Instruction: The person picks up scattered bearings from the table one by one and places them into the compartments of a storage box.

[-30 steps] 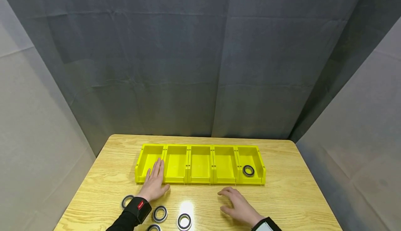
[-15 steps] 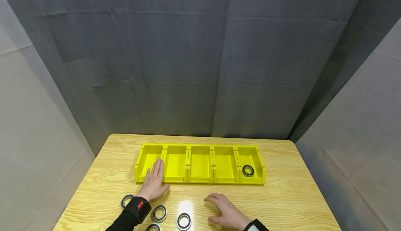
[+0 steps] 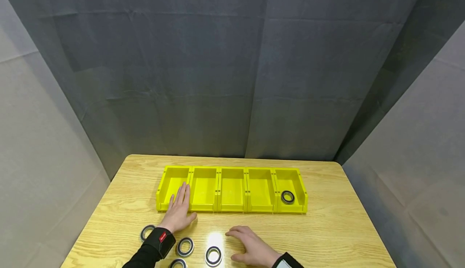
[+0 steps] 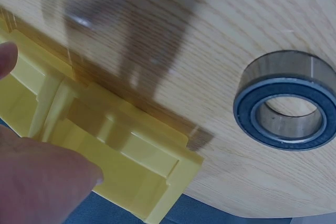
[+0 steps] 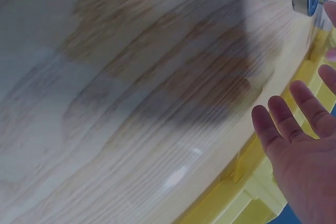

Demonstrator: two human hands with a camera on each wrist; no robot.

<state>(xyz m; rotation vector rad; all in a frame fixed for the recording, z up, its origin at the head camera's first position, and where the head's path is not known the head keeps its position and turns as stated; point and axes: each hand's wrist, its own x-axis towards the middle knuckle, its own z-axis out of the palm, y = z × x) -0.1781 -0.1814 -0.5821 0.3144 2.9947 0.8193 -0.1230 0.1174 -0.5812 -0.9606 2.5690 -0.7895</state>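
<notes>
My left hand (image 3: 178,212) lies with straight fingers over the front of the leftmost compartments of the yellow bin row (image 3: 232,209), holding nothing. My right hand (image 3: 252,248) hovers over the table to the right of a ball bearing (image 3: 213,256), its fingers spread and no object between them. Two more bearings lie below the left wrist, one ring (image 3: 185,247) whole in view and another (image 3: 178,263) cut by the lower edge. A further bearing (image 3: 147,232) is partly covered by the left wrist; the left wrist view shows a bearing (image 4: 286,100) up close.
One bearing (image 3: 288,197) sits in the rightmost compartment of the bins. The wooden table (image 3: 338,219) ends at a grey curtain (image 3: 203,78) behind, with pale panels (image 3: 40,139) at both sides.
My right hand has moved left and slightly toward me, nearing the bearing at the lower middle. The left hand stays in place on the bins.
</notes>
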